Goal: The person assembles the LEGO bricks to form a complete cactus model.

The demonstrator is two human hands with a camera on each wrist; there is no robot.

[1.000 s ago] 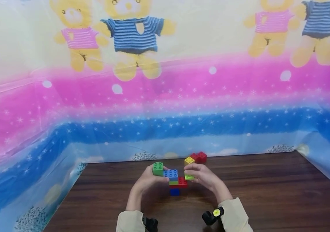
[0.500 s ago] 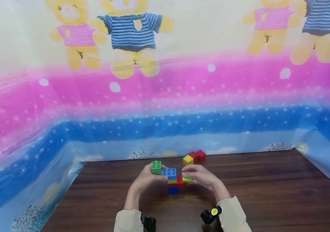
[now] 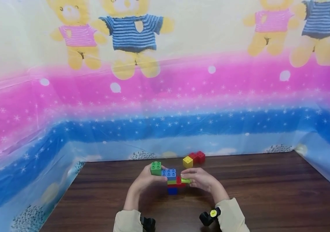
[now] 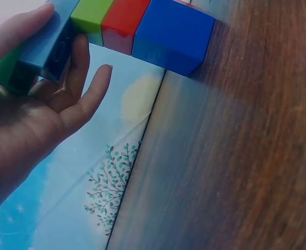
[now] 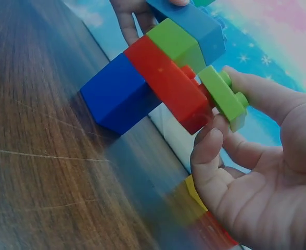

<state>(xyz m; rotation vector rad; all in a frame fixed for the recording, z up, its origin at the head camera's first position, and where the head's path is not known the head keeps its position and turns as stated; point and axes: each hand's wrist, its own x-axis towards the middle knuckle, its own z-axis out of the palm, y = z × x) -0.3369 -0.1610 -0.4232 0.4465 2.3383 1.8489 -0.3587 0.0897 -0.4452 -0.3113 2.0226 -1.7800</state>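
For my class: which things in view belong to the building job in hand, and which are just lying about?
In the job:
light blue brick, in the left grip
green brick at its end
stacked lime brick, stacked red brick and dark blue brick below
thin lime brick, in the right grip

Apparently just lying about:
yellow brick
loose red bricks behind it

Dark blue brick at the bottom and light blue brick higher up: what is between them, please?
A red brick and, above it, a lime green brick; the right wrist view shows both.
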